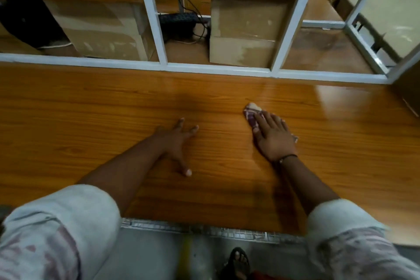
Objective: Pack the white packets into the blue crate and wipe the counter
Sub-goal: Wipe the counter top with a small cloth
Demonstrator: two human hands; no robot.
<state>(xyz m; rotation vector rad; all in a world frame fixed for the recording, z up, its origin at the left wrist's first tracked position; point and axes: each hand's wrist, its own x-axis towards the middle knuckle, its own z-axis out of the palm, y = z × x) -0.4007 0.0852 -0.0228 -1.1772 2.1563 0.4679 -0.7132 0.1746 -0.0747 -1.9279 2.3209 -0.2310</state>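
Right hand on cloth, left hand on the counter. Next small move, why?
Probably sweep the cloth sideways along the wooden counter: the right hand presses it flat, the left hand rests spread on the wood, and no packets are in view, so wiping remains.

orange-brown wood-grain bench [113,102]; purple-and-white checked cloth [252,113]; white window frame [156,18]; tan cardboard boxes [247,27]; pale sleeves [75,211] blotched dull red.

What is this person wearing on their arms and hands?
The left hand and right hand are gloveless. The left sleeve and right sleeve are pale with faded reddish patches, rolled up to whitish cuffs. A thin dark band circles the right wrist.
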